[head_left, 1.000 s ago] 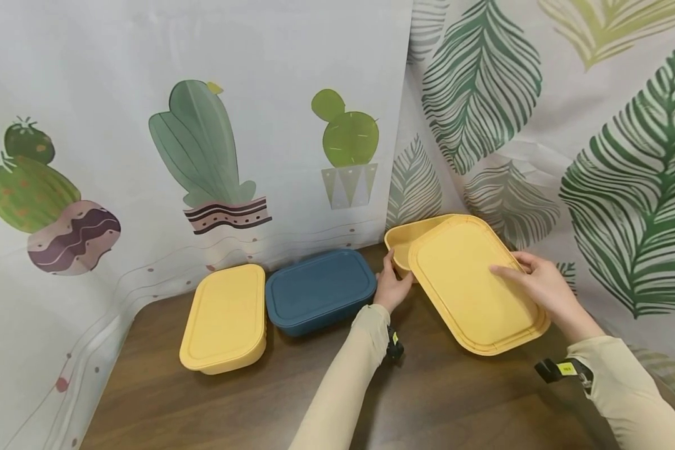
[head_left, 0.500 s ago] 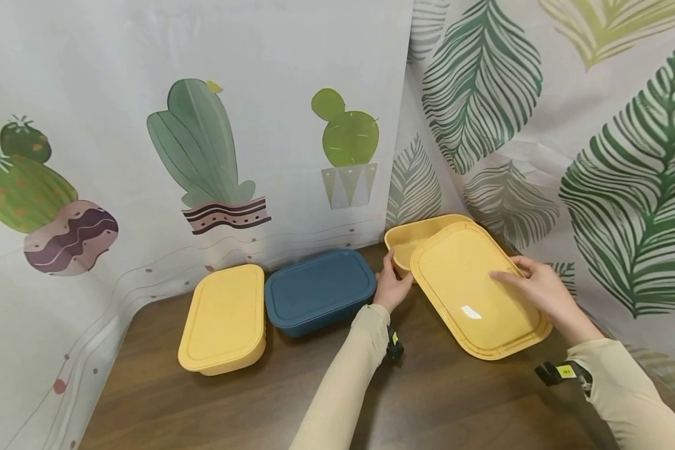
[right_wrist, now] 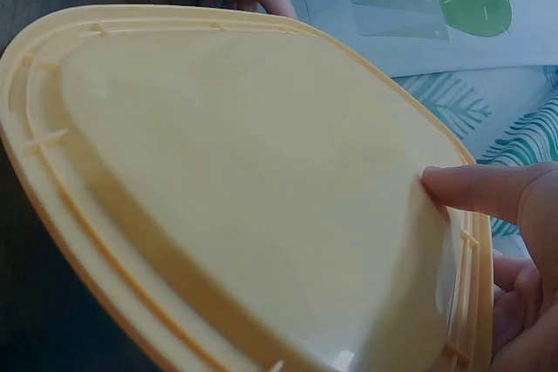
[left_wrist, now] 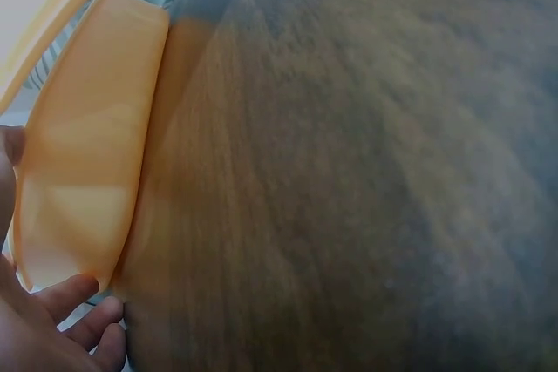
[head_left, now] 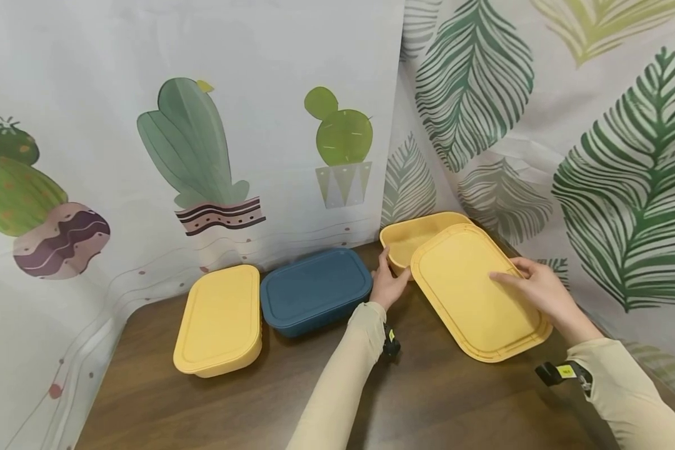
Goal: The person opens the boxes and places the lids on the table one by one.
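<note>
In the head view an uncovered yellow plastic box (head_left: 405, 240) stands at the back right corner of the table. My left hand (head_left: 390, 282) holds its near left corner, the thumb at the front and fingers along the side; the left wrist view shows fingers against the box wall (left_wrist: 91, 145). My right hand (head_left: 540, 289) grips the right edge of a yellow lid (head_left: 478, 290), thumb on the ridged face and the other fingers behind. The lid (right_wrist: 253, 180) is tilted and covers the box's near right part in the head view.
Left of the open box, a dark blue lidded box (head_left: 317, 289) sits close to my left hand. Beside it lies a yellow lidded box (head_left: 219, 319). Cloths with printed cacti and leaves hang behind and to the right of the wooden table (head_left: 247, 409).
The lid's far end has dropped slightly toward me, so more of the box's inside shows. Both hands keep their hold. The head view has shifted a little.
</note>
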The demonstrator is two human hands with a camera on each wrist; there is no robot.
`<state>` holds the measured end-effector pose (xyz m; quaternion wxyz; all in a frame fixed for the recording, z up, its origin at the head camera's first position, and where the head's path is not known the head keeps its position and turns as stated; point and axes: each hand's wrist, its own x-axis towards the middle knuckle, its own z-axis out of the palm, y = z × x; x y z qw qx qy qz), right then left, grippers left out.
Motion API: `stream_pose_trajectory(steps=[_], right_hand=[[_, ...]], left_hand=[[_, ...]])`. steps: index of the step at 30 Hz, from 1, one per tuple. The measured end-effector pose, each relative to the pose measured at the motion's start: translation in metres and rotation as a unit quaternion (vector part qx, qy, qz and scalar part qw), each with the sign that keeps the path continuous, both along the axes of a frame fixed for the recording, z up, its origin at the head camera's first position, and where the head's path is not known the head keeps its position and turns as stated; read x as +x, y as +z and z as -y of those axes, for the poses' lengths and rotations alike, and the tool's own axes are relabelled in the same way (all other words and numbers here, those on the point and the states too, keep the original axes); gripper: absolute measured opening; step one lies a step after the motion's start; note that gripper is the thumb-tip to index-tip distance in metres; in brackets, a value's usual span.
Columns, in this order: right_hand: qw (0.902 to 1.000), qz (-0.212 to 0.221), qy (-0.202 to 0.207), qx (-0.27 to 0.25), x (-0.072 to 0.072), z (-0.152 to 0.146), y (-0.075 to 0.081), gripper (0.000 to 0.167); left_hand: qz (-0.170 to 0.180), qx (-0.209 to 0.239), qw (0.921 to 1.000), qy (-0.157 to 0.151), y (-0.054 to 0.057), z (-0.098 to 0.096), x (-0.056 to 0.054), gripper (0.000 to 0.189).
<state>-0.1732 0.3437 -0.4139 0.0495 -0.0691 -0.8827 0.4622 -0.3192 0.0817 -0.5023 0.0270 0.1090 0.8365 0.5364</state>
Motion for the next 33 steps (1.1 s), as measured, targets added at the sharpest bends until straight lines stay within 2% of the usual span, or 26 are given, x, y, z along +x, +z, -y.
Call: stream_pose_trajectory(steps=[8,20,33], right_hand=[[0.9985,0.01,-0.002,0.054,0.005,-0.004,0.001,0.067],[0.9883,-0.011,0.0,0.152,0.005,-0.008,0.0,0.061],[0.9821,0.007,0.006,0.188,0.015,-0.011,-0.001,0.061]], left_hand=[[-0.003,-0.003,1.0,-0.002,-0.001,-0.002,-0.002,0.082],[0.033,0.015,0.9993,-0.005,0.002,0.001,0.003,0.084],[0.018,0.014,0.9997,-0.004,0.001,0.001,0.001,0.083]])
